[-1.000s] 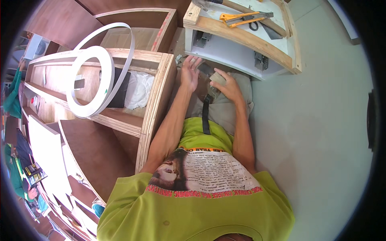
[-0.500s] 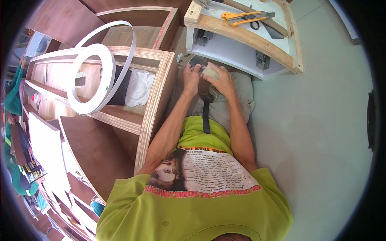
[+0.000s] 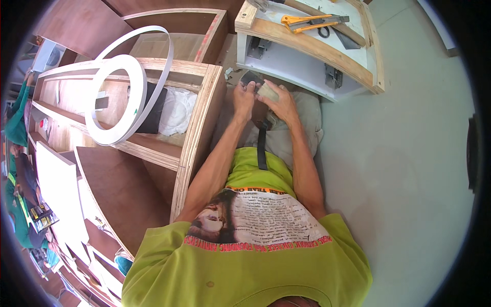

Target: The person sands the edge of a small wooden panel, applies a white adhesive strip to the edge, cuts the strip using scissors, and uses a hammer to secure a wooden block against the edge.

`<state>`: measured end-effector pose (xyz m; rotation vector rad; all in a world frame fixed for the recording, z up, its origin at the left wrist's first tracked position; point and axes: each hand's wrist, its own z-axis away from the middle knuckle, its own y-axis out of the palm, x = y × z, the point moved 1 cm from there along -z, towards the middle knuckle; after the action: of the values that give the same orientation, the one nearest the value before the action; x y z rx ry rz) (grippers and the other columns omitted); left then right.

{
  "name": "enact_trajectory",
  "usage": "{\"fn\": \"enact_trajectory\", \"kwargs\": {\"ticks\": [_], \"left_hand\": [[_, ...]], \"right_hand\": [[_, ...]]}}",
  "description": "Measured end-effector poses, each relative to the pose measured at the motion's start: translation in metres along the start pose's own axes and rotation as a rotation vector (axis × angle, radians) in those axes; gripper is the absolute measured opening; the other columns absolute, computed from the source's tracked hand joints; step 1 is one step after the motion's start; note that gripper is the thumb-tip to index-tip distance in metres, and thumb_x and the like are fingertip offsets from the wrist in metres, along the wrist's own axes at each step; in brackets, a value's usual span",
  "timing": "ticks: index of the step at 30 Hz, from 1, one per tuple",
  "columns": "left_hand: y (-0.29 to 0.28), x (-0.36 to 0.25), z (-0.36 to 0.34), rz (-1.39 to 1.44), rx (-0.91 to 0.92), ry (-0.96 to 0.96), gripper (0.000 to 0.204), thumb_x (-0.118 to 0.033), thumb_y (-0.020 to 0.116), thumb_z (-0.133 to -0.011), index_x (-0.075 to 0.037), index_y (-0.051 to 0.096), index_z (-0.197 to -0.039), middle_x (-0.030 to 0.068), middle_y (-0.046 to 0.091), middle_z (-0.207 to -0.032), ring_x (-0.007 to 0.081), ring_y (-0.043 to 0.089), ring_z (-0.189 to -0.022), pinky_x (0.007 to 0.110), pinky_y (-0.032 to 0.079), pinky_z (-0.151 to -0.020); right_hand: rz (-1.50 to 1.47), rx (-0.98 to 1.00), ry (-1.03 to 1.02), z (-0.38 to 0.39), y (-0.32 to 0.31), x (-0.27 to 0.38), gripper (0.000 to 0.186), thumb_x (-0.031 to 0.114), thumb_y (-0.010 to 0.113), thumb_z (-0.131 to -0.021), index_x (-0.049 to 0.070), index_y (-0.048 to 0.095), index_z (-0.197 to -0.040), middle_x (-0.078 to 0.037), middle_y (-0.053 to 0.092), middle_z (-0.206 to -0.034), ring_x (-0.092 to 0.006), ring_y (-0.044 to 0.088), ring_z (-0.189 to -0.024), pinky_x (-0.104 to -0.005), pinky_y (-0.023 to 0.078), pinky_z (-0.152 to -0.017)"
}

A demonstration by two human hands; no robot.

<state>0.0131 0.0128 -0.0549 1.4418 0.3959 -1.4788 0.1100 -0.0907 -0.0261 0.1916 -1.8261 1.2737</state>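
My left hand (image 3: 244, 100) is closed on a small dark flat piece (image 3: 250, 78), its thumb lying on top. Close beside it, my right hand (image 3: 281, 104) grips a tan, block-like piece (image 3: 268, 92). The two pieces meet or overlap in front of my lap; what they are made of is too small to tell. Just beyond my hands stands a white cabinet box (image 3: 286, 60) with a wooden frame and metal hinges inside.
On the box lie a yellow utility knife (image 3: 307, 21), a hammer (image 3: 327, 16) and a black ring (image 3: 324, 33). To my left, a roll of white edge banding (image 3: 93, 120) rests on a plywood frame (image 3: 197, 120). Farther left, a person in green (image 3: 19, 123) is near boards.
Both hands keep their hold on the two pieces, in almost the same place. At the far left, a person in green has shifted slightly.
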Motion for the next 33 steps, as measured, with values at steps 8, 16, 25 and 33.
{"fn": "enact_trajectory", "kwargs": {"ticks": [8, 16, 25, 33], "left_hand": [[0.002, 0.007, -0.011, 0.019, -0.001, 0.028, 0.014, -0.011, 0.053, -0.091, 0.001, 0.05, -0.097, 0.011, 0.063, -0.091, 0.0152, 0.063, -0.074, 0.026, 0.053, -0.058], [-0.001, 0.004, -0.012, -0.114, -0.014, 0.055, 0.016, -0.011, 0.053, -0.091, 0.003, 0.05, -0.099, 0.01, 0.063, -0.089, 0.0135, 0.062, -0.071, 0.026, 0.053, -0.056], [-0.001, 0.001, -0.018, -0.184, -0.058, 0.071, 0.015, -0.012, 0.054, -0.09, 0.002, 0.05, -0.093, 0.0096, 0.064, -0.08, 0.0118, 0.06, -0.061, 0.025, 0.05, -0.05], [0.003, 0.002, -0.011, -0.171, -0.066, 0.09, 0.015, -0.012, 0.054, -0.091, 0.003, 0.052, -0.094, 0.0083, 0.064, -0.079, 0.0103, 0.058, -0.062, 0.024, 0.047, -0.049]], "right_hand": [[-0.006, -0.017, 0.029, -0.002, 0.0, 0.0, 0.058, 0.04, 0.072, -0.074, 0.015, 0.058, -0.124, -0.021, 0.06, -0.096, -0.0361, 0.059, -0.091, -0.0406, 0.047, -0.078], [-0.072, -0.125, -0.086, -0.005, 0.025, -0.027, 0.06, 0.041, 0.072, -0.074, 0.014, 0.056, -0.125, -0.021, 0.06, -0.096, -0.0366, 0.059, -0.09, -0.0409, 0.047, -0.078], [-0.082, -0.074, -0.052, -0.011, 0.026, -0.025, 0.059, 0.042, 0.071, -0.075, 0.016, 0.056, -0.126, -0.023, 0.06, -0.098, -0.037, 0.059, -0.094, -0.0404, 0.047, -0.082], [-0.148, -0.011, 0.036, -0.003, 0.019, -0.023, 0.06, 0.039, 0.072, -0.074, 0.017, 0.055, -0.127, -0.023, 0.059, -0.1, -0.0365, 0.059, -0.095, -0.0391, 0.046, -0.082]]}}
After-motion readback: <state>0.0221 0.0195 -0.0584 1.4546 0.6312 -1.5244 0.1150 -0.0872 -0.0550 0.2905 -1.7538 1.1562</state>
